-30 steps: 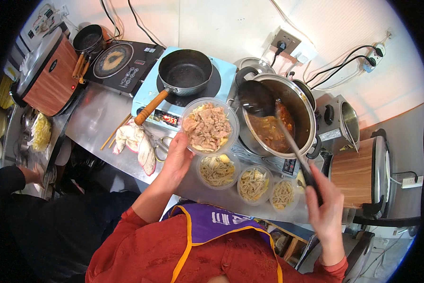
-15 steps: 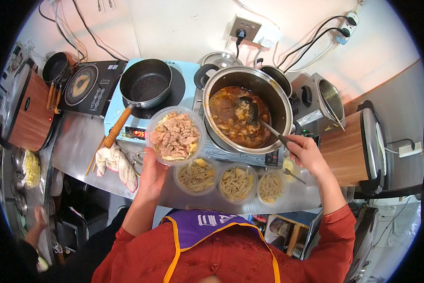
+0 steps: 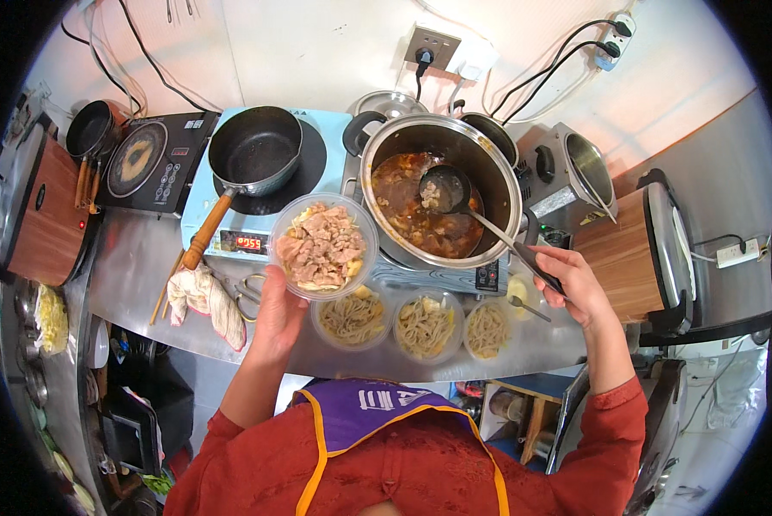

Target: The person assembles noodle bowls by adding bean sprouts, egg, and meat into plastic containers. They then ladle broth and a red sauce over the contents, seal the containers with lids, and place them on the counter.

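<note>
My left hand [image 3: 281, 314] grips a round clear plastic bowl [image 3: 370, 249] from its near left side, heaped with pale cooked meat slices [image 3: 321, 245]. My right hand [image 3: 573, 277] is closed round the dark handle of a ladle [image 3: 489, 225]. The ladle's head is inside a big steel pot [image 3: 517, 185], holding some broth and bits of meat. Reddish-brown soup [image 3: 395, 193] with chunks surrounds it. On the counter in front of the pot sit three clear bowls of noodles: a left one [image 3: 352, 320], a middle one [image 3: 425, 328] and a right one [image 3: 487, 332].
A wooden-handled black pan [image 3: 255, 150] stands on a light blue induction cooker [image 3: 327, 142]. A cloth glove [image 3: 205, 301] and scissors [image 3: 250, 292] lie on the steel counter [image 3: 128, 275]. At right are a small steel fryer [image 3: 575, 172] and a wood-grain box cooker [image 3: 631, 258].
The ladle's head has risen and moved left in the pot, carrying broth and meat. My left hand keeps hold of the meat bowl. Another person's hand at far left has left view.
</note>
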A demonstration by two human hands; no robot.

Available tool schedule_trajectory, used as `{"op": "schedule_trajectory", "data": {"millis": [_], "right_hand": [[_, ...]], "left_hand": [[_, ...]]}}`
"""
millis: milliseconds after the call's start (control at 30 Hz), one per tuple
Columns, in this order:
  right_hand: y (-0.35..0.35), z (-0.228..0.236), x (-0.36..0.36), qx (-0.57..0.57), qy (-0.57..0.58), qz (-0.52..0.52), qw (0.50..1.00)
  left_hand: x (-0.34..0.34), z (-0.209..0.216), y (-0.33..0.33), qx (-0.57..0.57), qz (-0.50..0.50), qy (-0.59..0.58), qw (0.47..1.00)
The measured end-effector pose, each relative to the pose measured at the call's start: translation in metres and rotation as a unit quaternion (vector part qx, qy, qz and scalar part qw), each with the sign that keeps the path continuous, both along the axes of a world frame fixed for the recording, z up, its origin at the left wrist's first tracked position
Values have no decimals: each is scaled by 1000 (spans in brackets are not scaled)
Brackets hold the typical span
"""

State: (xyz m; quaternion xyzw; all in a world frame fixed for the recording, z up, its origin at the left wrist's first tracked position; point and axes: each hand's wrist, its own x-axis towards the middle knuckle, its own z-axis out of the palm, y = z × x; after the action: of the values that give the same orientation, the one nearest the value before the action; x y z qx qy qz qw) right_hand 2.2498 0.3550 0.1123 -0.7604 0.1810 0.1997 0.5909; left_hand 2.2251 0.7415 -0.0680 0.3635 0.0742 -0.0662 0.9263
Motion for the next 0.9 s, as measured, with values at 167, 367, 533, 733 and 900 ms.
{"op": "schedule_trajectory", "data": {"millis": [167,367,533,733,900], "right_hand": [[10,-20,-4,-353,-254,178,883],[17,-33,14,-371,-251,176,876],[8,-14,11,-33,23,4,999],[5,1,1,-7,16,-10,1000],[2,3,-3,-40,-6,0,999]], "left_hand": [[-3,-2,1,15,-10,18,1000],[-4,-2,3,20,-9,18,1000],[-7,-2,1,18,-5,9,1000],[-5,-3,-1,11,-11,10,1000],[-5,-3,-3,-3,-11,10,1000]]}}
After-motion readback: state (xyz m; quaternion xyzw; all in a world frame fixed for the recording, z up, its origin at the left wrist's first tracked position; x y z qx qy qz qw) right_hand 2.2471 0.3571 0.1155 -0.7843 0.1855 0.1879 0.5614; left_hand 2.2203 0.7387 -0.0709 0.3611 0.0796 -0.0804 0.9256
